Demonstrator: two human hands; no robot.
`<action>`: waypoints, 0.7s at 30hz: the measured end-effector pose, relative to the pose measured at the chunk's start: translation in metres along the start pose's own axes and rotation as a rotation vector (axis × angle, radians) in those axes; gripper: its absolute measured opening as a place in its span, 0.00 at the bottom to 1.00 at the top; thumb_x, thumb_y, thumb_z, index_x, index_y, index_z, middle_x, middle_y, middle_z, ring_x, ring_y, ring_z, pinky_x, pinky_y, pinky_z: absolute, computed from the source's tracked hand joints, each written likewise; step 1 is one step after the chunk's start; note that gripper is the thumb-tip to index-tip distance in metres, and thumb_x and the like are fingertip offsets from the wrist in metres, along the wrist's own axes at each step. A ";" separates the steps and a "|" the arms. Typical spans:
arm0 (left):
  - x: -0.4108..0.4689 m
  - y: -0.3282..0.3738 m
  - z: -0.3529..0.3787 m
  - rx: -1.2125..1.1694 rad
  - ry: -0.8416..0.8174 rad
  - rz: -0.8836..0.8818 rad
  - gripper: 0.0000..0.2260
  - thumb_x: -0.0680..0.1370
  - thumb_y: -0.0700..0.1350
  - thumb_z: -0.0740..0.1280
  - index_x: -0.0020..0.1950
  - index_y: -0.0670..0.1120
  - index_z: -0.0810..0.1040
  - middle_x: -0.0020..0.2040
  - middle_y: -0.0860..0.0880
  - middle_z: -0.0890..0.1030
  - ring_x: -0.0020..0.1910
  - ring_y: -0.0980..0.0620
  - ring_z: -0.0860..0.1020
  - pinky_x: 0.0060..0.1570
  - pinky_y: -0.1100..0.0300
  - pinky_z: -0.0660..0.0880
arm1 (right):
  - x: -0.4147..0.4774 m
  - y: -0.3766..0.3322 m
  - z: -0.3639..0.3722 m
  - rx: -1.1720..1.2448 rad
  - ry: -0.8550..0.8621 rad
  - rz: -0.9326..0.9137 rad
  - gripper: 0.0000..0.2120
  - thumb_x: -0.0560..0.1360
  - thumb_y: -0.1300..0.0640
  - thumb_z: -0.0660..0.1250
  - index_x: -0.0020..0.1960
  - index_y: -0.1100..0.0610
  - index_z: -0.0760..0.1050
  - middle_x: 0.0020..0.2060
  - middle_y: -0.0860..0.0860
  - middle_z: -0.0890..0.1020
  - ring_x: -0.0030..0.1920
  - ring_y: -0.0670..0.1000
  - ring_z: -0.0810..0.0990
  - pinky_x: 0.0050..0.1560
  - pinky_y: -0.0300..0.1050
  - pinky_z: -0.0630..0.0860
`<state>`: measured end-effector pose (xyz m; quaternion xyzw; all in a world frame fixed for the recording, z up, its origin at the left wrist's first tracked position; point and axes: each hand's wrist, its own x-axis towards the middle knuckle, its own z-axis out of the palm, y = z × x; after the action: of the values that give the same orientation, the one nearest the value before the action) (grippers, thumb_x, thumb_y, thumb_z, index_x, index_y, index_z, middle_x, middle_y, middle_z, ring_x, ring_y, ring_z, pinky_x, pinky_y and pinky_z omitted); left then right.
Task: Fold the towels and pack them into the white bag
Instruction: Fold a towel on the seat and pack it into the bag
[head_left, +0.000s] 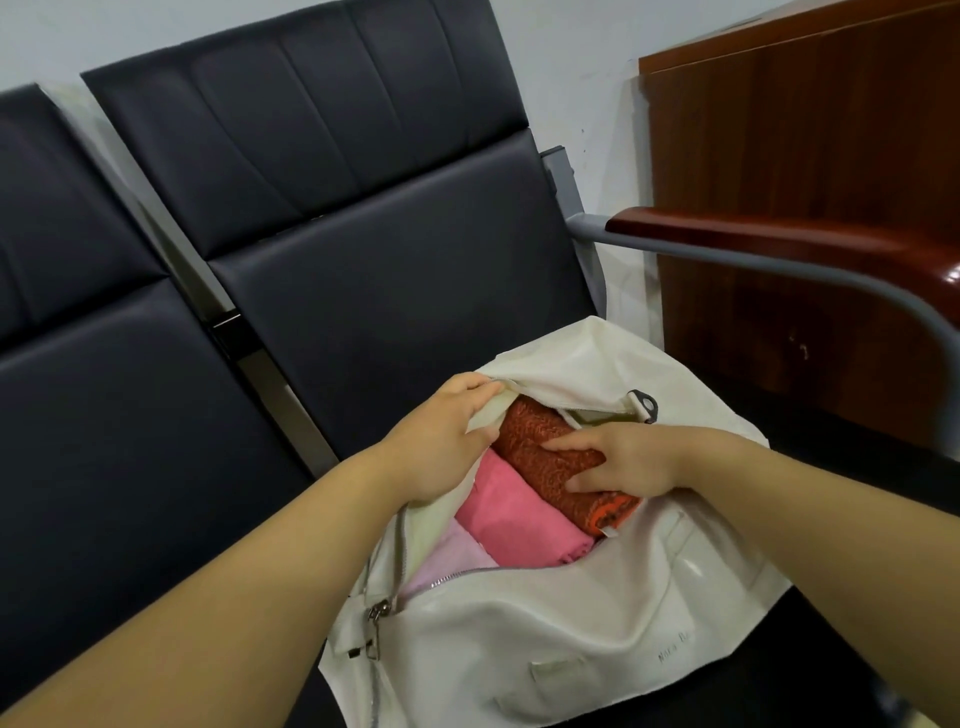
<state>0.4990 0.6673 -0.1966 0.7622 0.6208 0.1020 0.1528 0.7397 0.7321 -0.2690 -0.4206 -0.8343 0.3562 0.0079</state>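
Forearms, two, bare, enter from the lower corners and meet over the bag. White bag (519, 639): soft, pale, lying on the right-hand seat of the bench (405, 291), zip undone and mouth wide; metal zipper pull (375, 616) hangs at its near left corner. Contents, near to far: pale pink towel (452, 556), folded, mostly under the bag's edge; pink towel (511, 514), folded, against it; rust-orange towel (545, 462), folded thick, touching the pink one and farthest in. Left hand (441, 447): fingers curled over the far left edge of the bag's mouth, holding it up and open. Right hand (623, 460): fingers spread on top of the rust-orange towel, pressing it down; no curl round it shows. Progress, as judged: three folded towels are inside, the last being seated; no towel lies loose on the bench, so folding appears finished and what is left is settling this towel and perhaps zipping up. Dark ring tab (647, 402) sits at the bag's far rim. Beyond: black padded seats and backs, a grey arm with glossy wooden armrest (779, 239), a wooden cabinet (805, 130), a white wall. Not determinable: the bag's depth, anything beneath the towels, faint lettering on its front, and whether more towels lie outside the view.
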 end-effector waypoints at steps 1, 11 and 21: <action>0.001 0.000 0.002 0.005 -0.005 -0.005 0.26 0.84 0.47 0.62 0.82 0.51 0.59 0.76 0.61 0.60 0.70 0.64 0.63 0.67 0.68 0.58 | -0.003 0.002 -0.001 -0.023 -0.019 -0.010 0.31 0.78 0.38 0.67 0.78 0.34 0.60 0.78 0.44 0.63 0.75 0.49 0.65 0.75 0.44 0.61; 0.001 -0.004 0.009 0.020 -0.008 -0.035 0.27 0.84 0.48 0.63 0.82 0.50 0.58 0.77 0.60 0.59 0.73 0.60 0.63 0.68 0.68 0.57 | -0.024 -0.001 0.007 -0.085 0.098 -0.020 0.33 0.77 0.34 0.65 0.79 0.34 0.57 0.79 0.48 0.59 0.78 0.53 0.59 0.79 0.50 0.56; -0.130 -0.004 -0.027 -0.100 0.161 -0.179 0.26 0.80 0.57 0.66 0.78 0.60 0.65 0.71 0.63 0.65 0.64 0.60 0.70 0.63 0.62 0.69 | -0.095 -0.123 0.033 -0.165 0.324 -0.202 0.30 0.74 0.34 0.69 0.72 0.45 0.72 0.68 0.43 0.73 0.69 0.47 0.70 0.65 0.42 0.66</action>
<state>0.4583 0.5437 -0.1682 0.6846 0.6906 0.1795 0.1489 0.7046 0.5973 -0.1922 -0.3859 -0.8864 0.2118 0.1433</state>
